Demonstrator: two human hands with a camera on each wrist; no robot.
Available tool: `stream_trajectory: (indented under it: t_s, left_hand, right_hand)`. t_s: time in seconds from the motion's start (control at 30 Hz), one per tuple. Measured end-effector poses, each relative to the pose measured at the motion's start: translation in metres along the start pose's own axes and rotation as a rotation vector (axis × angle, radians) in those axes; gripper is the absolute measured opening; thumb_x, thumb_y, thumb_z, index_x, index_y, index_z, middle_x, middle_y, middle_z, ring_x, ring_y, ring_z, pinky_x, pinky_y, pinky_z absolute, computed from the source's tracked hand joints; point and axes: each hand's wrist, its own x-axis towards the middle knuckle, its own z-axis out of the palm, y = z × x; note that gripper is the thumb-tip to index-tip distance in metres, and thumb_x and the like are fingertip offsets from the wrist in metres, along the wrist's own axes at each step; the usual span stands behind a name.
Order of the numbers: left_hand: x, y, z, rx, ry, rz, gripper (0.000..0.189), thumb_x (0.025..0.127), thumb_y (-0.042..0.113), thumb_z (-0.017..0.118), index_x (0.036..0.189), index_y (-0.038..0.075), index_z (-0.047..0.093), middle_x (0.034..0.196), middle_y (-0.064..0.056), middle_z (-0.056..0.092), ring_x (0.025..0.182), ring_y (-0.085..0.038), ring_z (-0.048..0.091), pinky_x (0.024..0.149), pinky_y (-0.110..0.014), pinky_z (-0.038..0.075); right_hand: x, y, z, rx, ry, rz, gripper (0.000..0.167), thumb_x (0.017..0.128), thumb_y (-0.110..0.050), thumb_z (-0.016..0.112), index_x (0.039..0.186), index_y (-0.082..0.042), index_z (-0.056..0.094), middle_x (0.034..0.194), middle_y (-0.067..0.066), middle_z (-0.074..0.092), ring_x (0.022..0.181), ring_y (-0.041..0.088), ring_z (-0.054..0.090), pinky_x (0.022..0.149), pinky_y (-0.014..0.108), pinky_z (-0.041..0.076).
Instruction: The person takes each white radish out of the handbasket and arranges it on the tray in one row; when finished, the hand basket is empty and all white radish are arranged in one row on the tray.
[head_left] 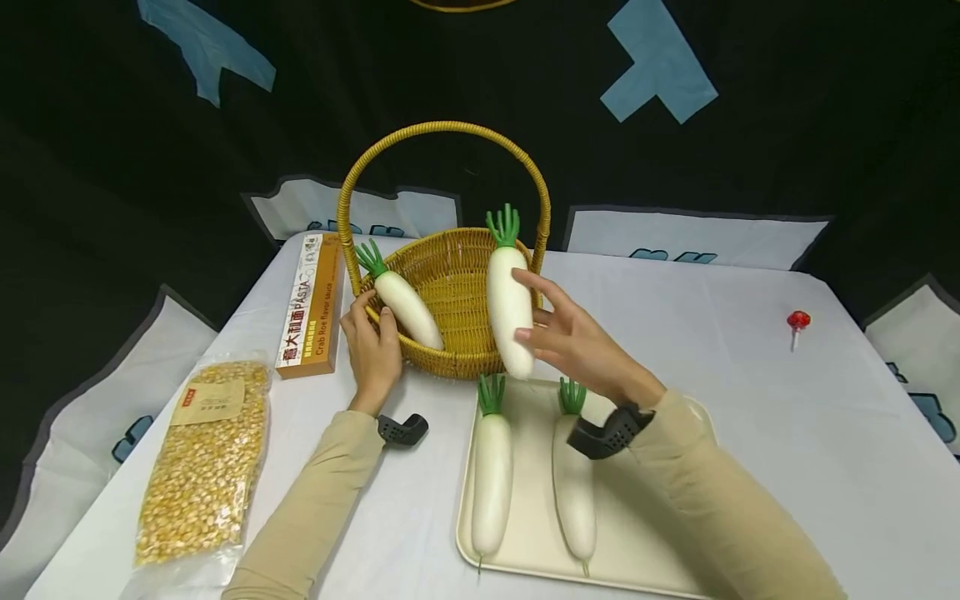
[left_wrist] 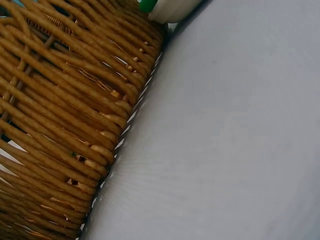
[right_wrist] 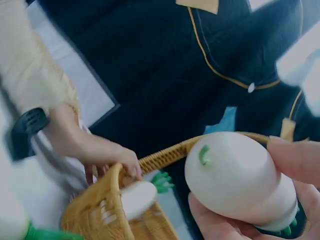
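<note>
My right hand (head_left: 573, 337) grips a white radish (head_left: 510, 304) with green stalks, holding it upright at the right side of the wicker basket (head_left: 457, 287). In the right wrist view, this radish's (right_wrist: 232, 175) rounded end faces the camera between thumb and fingers. My left hand (head_left: 373, 350) holds the basket's left rim, thumb over the edge. Inside the basket, another radish (head_left: 407, 308) leans against that left side, stalks above the rim. Two more radishes, one left (head_left: 492, 483) and one right (head_left: 574, 492), lie on the cream tray (head_left: 600, 575); my right wrist partly covers the right one.
Left of the basket lies a pasta box (head_left: 310, 304), and nearer, a bag of corn kernels (head_left: 206, 467). A red lollipop (head_left: 798, 320) is at the far right of the white table (head_left: 750, 400). The tall basket handle (head_left: 446, 127) arches over the basket. Dark cloth hangs behind.
</note>
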Motion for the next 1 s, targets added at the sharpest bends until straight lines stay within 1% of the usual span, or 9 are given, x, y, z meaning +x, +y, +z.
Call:
stream_trajectory:
  t_s: [0.07, 0.2, 0.33, 0.43, 0.57, 0.67, 0.77, 0.9, 1.0]
  left_hand:
    - [-0.001, -0.001, 0.0, 0.006, -0.011, -0.001, 0.043, 0.091, 0.037, 0.037, 0.131, 0.022, 0.037, 0.126, -0.018, 0.036, 0.098, -0.035, 0.045, 0.08, -0.048, 0.037]
    - [-0.002, -0.001, 0.001, 0.007, -0.009, -0.003, 0.042, 0.091, 0.037, 0.037, 0.131, 0.022, 0.038, 0.126, -0.018, 0.036, 0.097, -0.035, 0.045, 0.079, -0.048, 0.037]
    - [0.0, 0.0, 0.0, 0.002, 0.001, 0.009, 0.042, 0.091, 0.037, 0.037, 0.13, 0.022, 0.038, 0.125, -0.018, 0.036, 0.098, -0.036, 0.046, 0.078, -0.048, 0.037]
    - [0.0, 0.001, -0.001, 0.003, -0.001, 0.01, 0.042, 0.091, 0.037, 0.037, 0.13, 0.022, 0.038, 0.125, -0.017, 0.036, 0.099, -0.036, 0.045, 0.079, -0.048, 0.037]
    - [0.0, 0.001, -0.001, 0.002, -0.002, 0.0, 0.042, 0.091, 0.037, 0.037, 0.131, 0.021, 0.038, 0.127, -0.017, 0.036, 0.101, -0.036, 0.045, 0.081, -0.049, 0.037]
    - [-0.001, 0.002, 0.0, 0.002, -0.007, -0.002, 0.043, 0.091, 0.037, 0.037, 0.131, 0.021, 0.038, 0.128, -0.017, 0.035, 0.102, -0.036, 0.045, 0.082, -0.049, 0.037]
    - [-0.001, 0.002, -0.001, 0.002, -0.008, -0.002, 0.043, 0.091, 0.037, 0.037, 0.131, 0.021, 0.038, 0.128, -0.017, 0.036, 0.102, -0.036, 0.045, 0.082, -0.049, 0.037]
    - [0.0, 0.003, -0.002, 0.0, -0.002, -0.002, 0.043, 0.091, 0.036, 0.038, 0.131, 0.021, 0.038, 0.127, -0.017, 0.036, 0.103, -0.035, 0.044, 0.082, -0.049, 0.037]
    - [-0.001, 0.002, -0.001, 0.003, -0.007, -0.003, 0.043, 0.091, 0.036, 0.037, 0.131, 0.021, 0.038, 0.128, -0.017, 0.035, 0.104, -0.035, 0.044, 0.083, -0.049, 0.037]
  right_hand:
    - [-0.022, -0.001, -0.002, -0.053, 0.045, -0.019, 0.067, 0.09, -0.002, 0.049, 0.143, -0.029, 0.018, 0.136, 0.009, 0.033, 0.107, 0.014, 0.05, 0.085, 0.026, 0.048]
    - [-0.064, 0.003, -0.006, -0.185, 0.122, -0.073, 0.067, 0.089, 0.0, 0.051, 0.143, -0.021, 0.017, 0.128, 0.011, 0.035, 0.109, 0.01, 0.053, 0.081, 0.025, 0.049]
    - [-0.102, 0.011, -0.011, -0.275, 0.174, -0.097, 0.067, 0.087, 0.004, 0.051, 0.143, -0.014, 0.017, 0.126, 0.013, 0.032, 0.11, 0.008, 0.054, 0.08, 0.024, 0.05]
    - [-0.129, 0.019, -0.015, -0.359, 0.242, -0.03, 0.066, 0.088, 0.0, 0.052, 0.143, -0.016, 0.018, 0.128, 0.013, 0.03, 0.109, 0.003, 0.054, 0.078, 0.023, 0.05]
    - [-0.159, 0.032, -0.023, -0.452, 0.335, 0.135, 0.064, 0.089, -0.009, 0.054, 0.143, -0.023, 0.021, 0.129, 0.01, 0.031, 0.106, -0.002, 0.055, 0.075, 0.022, 0.048]
    - [-0.177, 0.042, -0.027, -0.479, 0.367, 0.24, 0.063, 0.089, -0.013, 0.055, 0.142, -0.025, 0.024, 0.127, 0.009, 0.036, 0.105, -0.002, 0.056, 0.076, 0.021, 0.046]
    - [-0.189, 0.053, -0.027, -0.511, 0.39, 0.336, 0.062, 0.087, -0.018, 0.058, 0.14, -0.03, 0.028, 0.122, 0.006, 0.044, 0.102, -0.001, 0.056, 0.077, 0.02, 0.045]
    - [-0.196, 0.064, -0.024, -0.555, 0.392, 0.37, 0.063, 0.085, -0.023, 0.062, 0.139, -0.03, 0.031, 0.116, 0.007, 0.047, 0.094, 0.006, 0.057, 0.074, 0.019, 0.044]
    - [-0.196, 0.069, -0.021, -0.555, 0.374, 0.326, 0.064, 0.084, -0.019, 0.063, 0.139, -0.024, 0.032, 0.114, 0.011, 0.046, 0.09, 0.007, 0.057, 0.072, 0.02, 0.044]
